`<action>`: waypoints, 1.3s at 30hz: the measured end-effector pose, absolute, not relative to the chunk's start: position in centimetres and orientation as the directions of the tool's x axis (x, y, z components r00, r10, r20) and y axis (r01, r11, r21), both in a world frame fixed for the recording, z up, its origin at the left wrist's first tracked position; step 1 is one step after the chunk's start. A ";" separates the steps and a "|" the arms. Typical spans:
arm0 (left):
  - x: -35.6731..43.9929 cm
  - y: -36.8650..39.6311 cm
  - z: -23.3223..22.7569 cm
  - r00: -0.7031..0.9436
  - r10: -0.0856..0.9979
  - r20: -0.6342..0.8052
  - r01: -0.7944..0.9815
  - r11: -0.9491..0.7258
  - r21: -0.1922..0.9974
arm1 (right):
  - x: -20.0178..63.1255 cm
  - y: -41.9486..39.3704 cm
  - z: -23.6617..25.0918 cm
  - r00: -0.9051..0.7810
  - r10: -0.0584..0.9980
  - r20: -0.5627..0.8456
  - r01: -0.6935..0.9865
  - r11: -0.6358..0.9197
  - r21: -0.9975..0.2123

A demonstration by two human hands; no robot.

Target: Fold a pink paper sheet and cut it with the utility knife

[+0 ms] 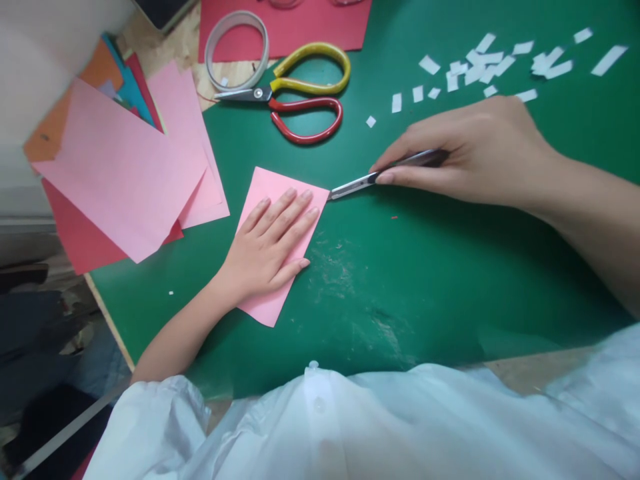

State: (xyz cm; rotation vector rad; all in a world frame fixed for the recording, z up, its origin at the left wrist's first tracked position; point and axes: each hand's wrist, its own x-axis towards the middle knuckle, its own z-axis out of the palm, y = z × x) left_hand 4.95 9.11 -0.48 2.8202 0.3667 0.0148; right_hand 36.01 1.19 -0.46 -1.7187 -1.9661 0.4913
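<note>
a green mat (450, 280) covers most of the counter (183, 40), with a fan of pink, red and orange paper sheets (120, 167) spilling over its left edge. near the middle of the mat, the left hand (273, 243) lies open and flat, fingers spread, pressing down a small pink paper (265, 303). the right hand (475, 150) is closed around a craft knife (380, 175), its blade tip touching the paper's far right corner. scissors (300, 93) with yellow and red handles lie toward the far edge beside a tape ring (237, 47). white paper scraps (500, 67) dot the far right corner.
</note>
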 end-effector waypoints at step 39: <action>5.0 9.1 -0.4 0.964 0.260 -0.047 0.263 -0.921 0.289 | 37.3 1.9 -1.5 -0.250 0.944 0.215 0.767 0.328 -0.551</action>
